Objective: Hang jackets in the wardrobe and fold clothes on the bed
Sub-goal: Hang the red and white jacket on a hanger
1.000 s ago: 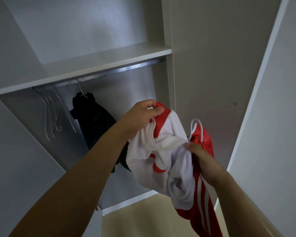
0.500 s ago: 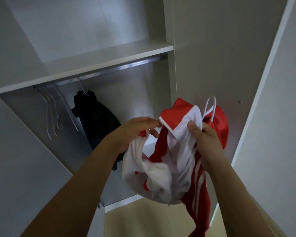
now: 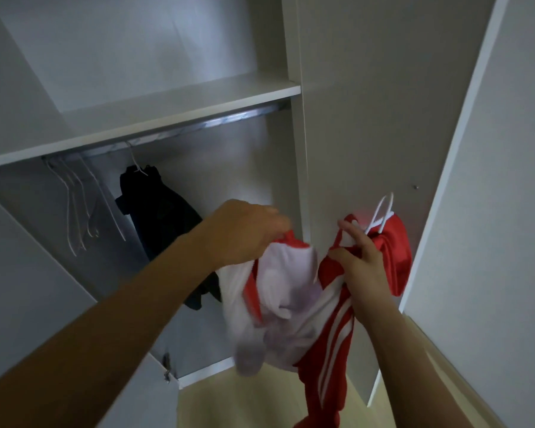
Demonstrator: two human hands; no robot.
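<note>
Red-and-white track jacket (image 3: 294, 307) was held up in front of the open wardrobe (image 3: 173, 97), bunched and partly inside out: pale white lining billowed at centre, red outer fabric to the right, white stripes running down the sleeve that hung toward the floor. Left hand (image 3: 244, 231) gripped the red collar edge from above, fingers curled round the cloth. Right hand (image 3: 363, 267) pinched the other red edge, thumb and forefinger on the fabric, remaining fingers spread. White hanger (image 3: 382, 216) poked its hook up out of the red shoulder just beside the right hand.

Inside the wardrobe, a metal rail (image 3: 198, 126) ran beneath a white shelf. A dark jacket (image 3: 155, 211) hung from it on a white hanger; to its left, several bare wire hangers (image 3: 81, 208) clustered together. Wardrobe panels white, a door standing open at right. Pale wooden floor (image 3: 244, 403) below. Light dim.
</note>
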